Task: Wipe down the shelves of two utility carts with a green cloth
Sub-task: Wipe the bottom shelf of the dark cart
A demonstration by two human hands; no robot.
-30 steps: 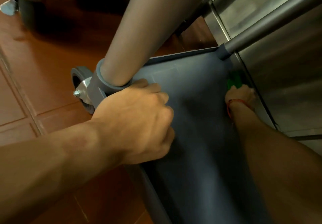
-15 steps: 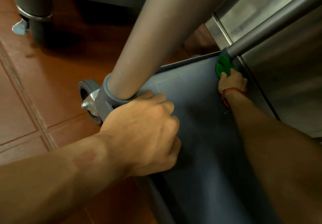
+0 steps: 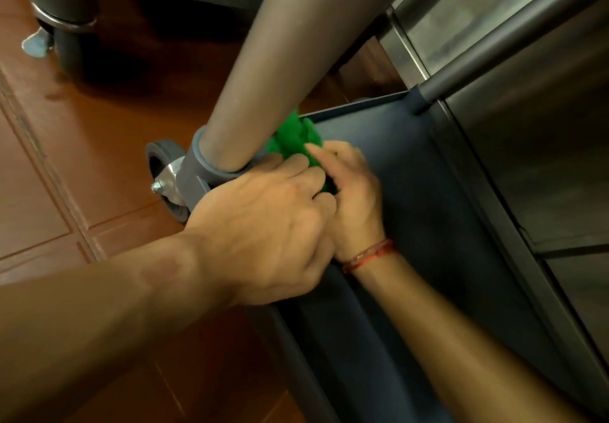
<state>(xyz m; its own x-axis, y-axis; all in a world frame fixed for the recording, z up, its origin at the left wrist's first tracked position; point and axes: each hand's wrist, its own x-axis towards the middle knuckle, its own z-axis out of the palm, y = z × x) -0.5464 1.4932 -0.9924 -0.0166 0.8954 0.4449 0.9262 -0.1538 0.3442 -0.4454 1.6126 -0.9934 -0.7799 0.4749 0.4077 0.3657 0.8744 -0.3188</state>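
Note:
I look down on the dark grey bottom shelf [image 3: 438, 225] of a utility cart. A thick grey cart post [image 3: 290, 70] rises from the shelf's near-left corner. My left hand [image 3: 263, 225] grips the shelf's left edge beside that post. My right hand [image 3: 352, 198], with a red thread at the wrist, holds the bunched green cloth [image 3: 293, 139] against the shelf right behind the post's base. The two hands touch each other. Most of the cloth is hidden under my fingers.
A caster wheel [image 3: 164, 178] sticks out under the corner over the red-brown tiled floor [image 3: 82, 159]. A thinner grey post [image 3: 494, 47] rises from the far corner. Stainless steel panels [image 3: 543, 126] run along the shelf's right side. Another grey cart's leg and wheel [image 3: 62, 24] stand at top left.
My right hand has swept the green cloth from the shelf's far right corner leftward to the base of the thick post, next to my left hand. The left hand has kept its grip.

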